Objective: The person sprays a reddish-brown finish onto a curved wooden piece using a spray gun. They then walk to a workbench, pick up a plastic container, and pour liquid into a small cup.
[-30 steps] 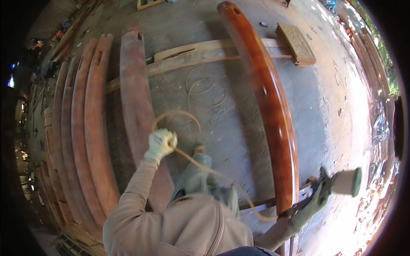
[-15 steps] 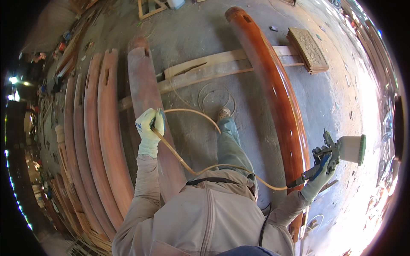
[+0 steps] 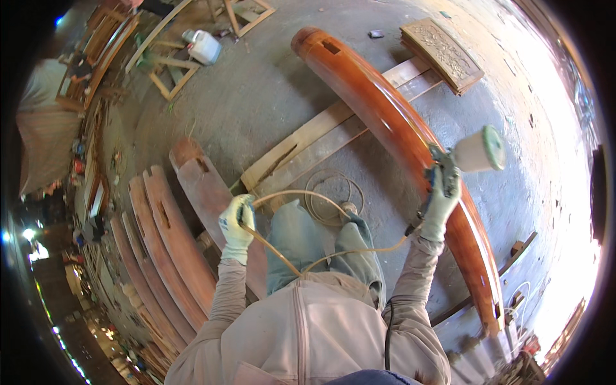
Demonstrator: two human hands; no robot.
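My left hand [image 3: 237,221], in a pale glove with a dark palm, is closed round a tan air hose [image 3: 269,246]. From there the hose loops across my front to the spray gun [image 3: 443,168]. My gloved right hand [image 3: 444,199] grips that gun, whose whitish cup with a green lid [image 3: 480,151] points to the right. The gun is over a long, curved wooden beam [image 3: 385,109] with a glossy red-brown coat and a slot near its far end. Whether spray comes out, I cannot tell. Nearest my left hand lies a duller, unglossed beam [image 3: 206,186].
Several matte curved beams [image 3: 168,224] lie side by side at left. Pale planks [image 3: 301,144] run under the glossy beam toward a carved panel [image 3: 443,54]. Coiled hose [image 3: 333,196] lies on the floor by my feet. A plastic jug [image 3: 204,47] and wooden frames [image 3: 170,77] stand far left.
My right hand has brought the spray gun leftward and up, from beyond the beam to over it. The view has turned, and both my legs now show. My left hand keeps its hold on the hose.
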